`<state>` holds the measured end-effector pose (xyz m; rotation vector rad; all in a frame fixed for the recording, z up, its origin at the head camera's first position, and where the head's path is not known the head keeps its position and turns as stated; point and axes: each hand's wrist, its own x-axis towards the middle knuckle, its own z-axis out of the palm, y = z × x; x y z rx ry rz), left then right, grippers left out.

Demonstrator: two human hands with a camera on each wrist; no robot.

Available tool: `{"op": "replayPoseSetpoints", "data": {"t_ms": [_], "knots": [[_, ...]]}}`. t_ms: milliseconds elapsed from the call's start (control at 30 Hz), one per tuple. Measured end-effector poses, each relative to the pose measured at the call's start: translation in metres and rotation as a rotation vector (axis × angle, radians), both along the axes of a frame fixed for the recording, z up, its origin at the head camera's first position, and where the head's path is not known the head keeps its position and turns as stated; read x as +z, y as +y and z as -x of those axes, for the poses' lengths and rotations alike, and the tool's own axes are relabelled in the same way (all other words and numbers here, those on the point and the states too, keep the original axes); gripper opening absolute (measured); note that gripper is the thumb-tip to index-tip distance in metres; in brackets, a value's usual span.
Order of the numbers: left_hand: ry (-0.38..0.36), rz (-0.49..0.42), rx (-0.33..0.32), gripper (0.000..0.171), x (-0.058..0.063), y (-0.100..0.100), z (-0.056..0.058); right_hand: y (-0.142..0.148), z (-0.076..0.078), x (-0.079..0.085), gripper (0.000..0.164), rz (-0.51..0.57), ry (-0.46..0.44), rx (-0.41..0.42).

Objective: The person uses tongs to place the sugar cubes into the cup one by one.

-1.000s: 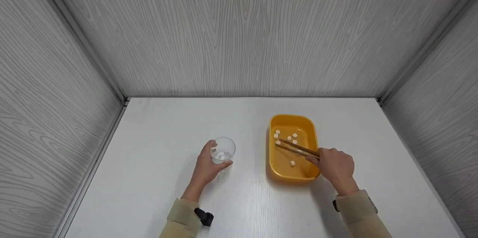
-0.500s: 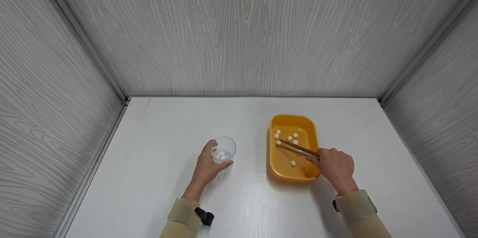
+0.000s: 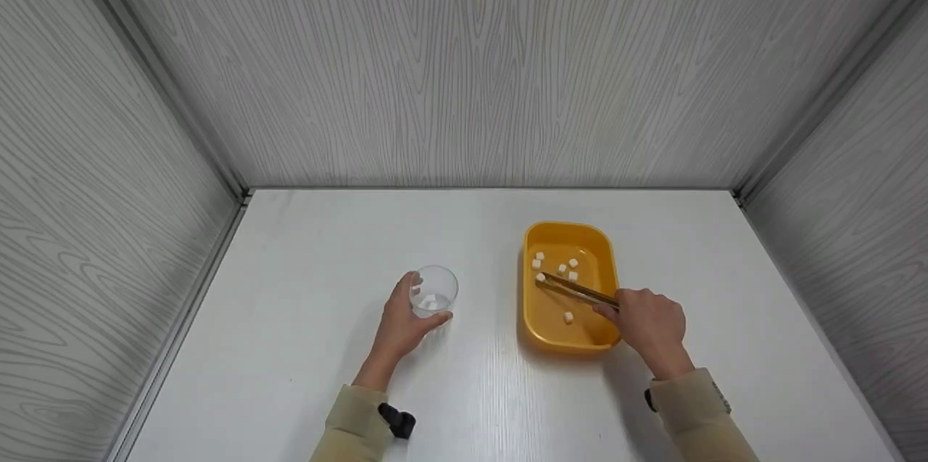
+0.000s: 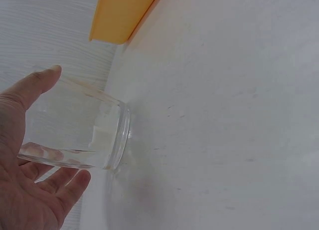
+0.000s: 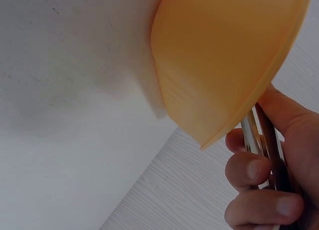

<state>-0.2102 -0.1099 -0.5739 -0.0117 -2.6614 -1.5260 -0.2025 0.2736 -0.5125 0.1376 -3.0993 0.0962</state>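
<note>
My left hand (image 3: 401,322) holds an upright clear glass (image 3: 442,279) on the table, thumb on one side and fingers on the other. Inside the glass, a white cube (image 4: 103,138) shows at the bottom in the left wrist view. My right hand (image 3: 650,323) grips a pair of metal tongs (image 3: 591,294), with its fingers curled round the arms in the right wrist view. The tongs reach over the rim into a yellow tray (image 3: 528,310). At their tips is a small white cube (image 3: 541,278). The tray wall hides the tips in the right wrist view.
Several more white cubes lie in the tray, including one near its front (image 3: 568,318) and one near the back right (image 3: 573,263). The white table (image 3: 326,244) is bounded by grey wood-patterned panels (image 3: 464,70) at the back and both sides.
The tongs' arms have drawn closer together at the cube, and my right hand has shifted very slightly. My left hand and the glass stay where they were.
</note>
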Motion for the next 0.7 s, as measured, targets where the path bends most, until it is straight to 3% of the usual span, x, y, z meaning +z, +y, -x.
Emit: {"op": "replayPoseSetpoints", "data": {"t_ms": [700], "knots": [[0.000,-0.020,-0.006,0.094,0.0004,-0.0007,-0.0007,0.0028,-0.0038,0.0038,0.049,0.052,-0.044,-0.024]]}}
